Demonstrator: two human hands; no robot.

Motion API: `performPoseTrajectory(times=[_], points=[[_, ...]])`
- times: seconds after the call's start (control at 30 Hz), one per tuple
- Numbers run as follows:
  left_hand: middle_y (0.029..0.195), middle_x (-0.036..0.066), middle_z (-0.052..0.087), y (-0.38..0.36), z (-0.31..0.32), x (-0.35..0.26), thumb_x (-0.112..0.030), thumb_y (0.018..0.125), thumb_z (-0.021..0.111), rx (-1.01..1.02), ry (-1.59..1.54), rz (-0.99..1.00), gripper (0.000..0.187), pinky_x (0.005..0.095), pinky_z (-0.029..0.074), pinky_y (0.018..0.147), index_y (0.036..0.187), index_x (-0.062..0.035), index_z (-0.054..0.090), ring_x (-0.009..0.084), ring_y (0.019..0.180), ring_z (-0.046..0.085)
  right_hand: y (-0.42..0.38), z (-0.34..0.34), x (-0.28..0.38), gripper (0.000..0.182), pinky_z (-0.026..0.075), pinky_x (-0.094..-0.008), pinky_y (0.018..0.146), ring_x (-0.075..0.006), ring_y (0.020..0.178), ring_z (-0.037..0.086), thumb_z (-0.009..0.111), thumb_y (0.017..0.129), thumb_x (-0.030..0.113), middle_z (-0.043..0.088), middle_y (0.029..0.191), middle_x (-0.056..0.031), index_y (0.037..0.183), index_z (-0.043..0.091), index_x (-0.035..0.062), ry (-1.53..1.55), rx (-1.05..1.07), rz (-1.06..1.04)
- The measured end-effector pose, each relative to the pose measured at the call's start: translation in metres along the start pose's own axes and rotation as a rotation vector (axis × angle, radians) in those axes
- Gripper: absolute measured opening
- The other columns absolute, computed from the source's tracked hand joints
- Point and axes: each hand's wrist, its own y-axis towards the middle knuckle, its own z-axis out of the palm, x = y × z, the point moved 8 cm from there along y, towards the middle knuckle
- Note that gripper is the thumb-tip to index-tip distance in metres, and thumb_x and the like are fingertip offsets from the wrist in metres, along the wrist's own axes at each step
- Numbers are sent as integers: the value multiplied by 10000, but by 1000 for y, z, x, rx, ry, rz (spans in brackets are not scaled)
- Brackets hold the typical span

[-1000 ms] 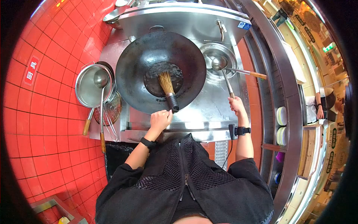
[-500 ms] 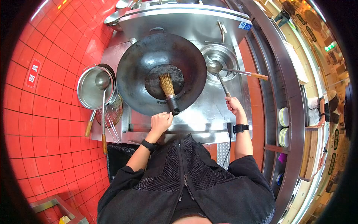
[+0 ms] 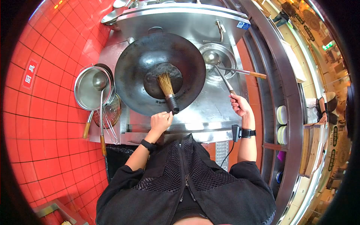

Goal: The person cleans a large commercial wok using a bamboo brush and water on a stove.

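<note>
My right hand [image 3: 241,105] is closed around the wooden handle end of a ladle [image 3: 224,78]. The ladle's bowl is over the round metal pot [image 3: 230,56] set into the counter on the right. At the near rim of a large dark wok [image 3: 129,75], my left hand [image 3: 161,122] is closed in a fist on the wok's edge; the exact part it grips is hidden under the fingers. A bamboo wok brush [image 3: 166,85] lies in the wok, bristles toward the middle, with its black handle end leaning over the near rim beside my left hand.
Left of the wok are a strainer [image 3: 83,86] and another ladle [image 3: 100,80] resting in it. A second wooden-handled tool [image 3: 257,74] lies across the pot. A faucet [image 3: 219,30] stands behind it. Stacked plates [image 3: 282,135] sit on the right shelf. Another person [image 3: 318,107] is far right.
My right hand has shifted slightly right, and the ladle has swung, its bowl moving up and left over the pot. My left hand stays at the wok's near rim. The view has shifted slightly.
</note>
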Motion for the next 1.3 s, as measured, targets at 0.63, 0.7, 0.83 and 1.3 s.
performPoseTrajectory(times=[0.63,0.7,0.83,1.3], points=[[581,78,602,-4,-1,6,-255,847,564,17,-44,31,350,389,487,486,553,-71,616,264,526,607,-124,53,4,165,227,-175,313,-19,379,306,535,938,197,419,611,48,1005,513,48,-372,-9,-154],[568,80,584,-6,-1,8,-254,846,572,12,-62,19,350,398,475,484,552,-67,605,274,526,600,-128,57,-9,170,216,-181,313,-16,372,301,553,923,194,417,598,54,1007,526,48,-419,23,-119],[550,78,563,-6,1,9,-256,844,582,5,-82,25,348,402,467,480,553,-67,601,278,519,593,-115,71,-37,147,217,-174,329,-12,394,323,569,908,174,434,613,53,999,536,64,-467,101,11],[544,71,573,-6,-1,10,-267,843,582,9,-86,31,363,391,470,458,545,-65,623,265,495,594,-76,106,-14,278,372,-300,527,-122,555,440,664,817,157,476,615,-36,1031,569,6,-1229,-169,-504]])
